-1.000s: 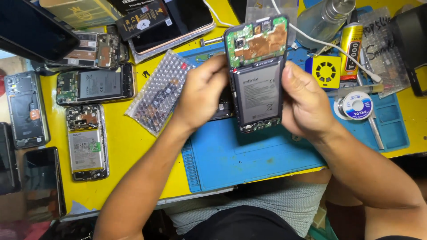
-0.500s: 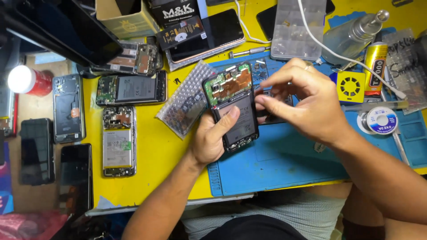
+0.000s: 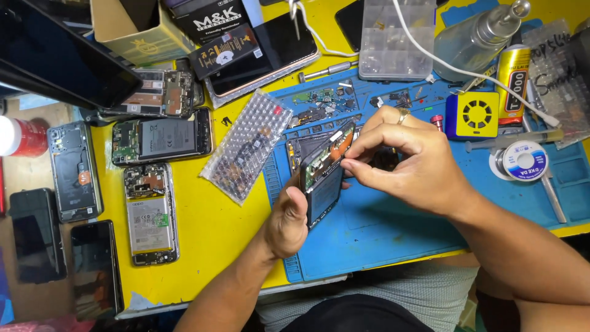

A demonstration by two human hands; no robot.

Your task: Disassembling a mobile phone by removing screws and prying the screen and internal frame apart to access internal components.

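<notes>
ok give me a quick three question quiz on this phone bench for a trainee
1. True or false: the left hand holds the opened phone tilted up on its edge above the blue mat.
2. Which part of the phone do the right hand fingertips pinch? A) its top end, by the green board B) its bottom end C) nothing, they rest on the mat
3. Fill in: the bubble-wrap pouch lies to the ____ of the held phone.

Key: 1 true; 2 A; 3 left
</notes>
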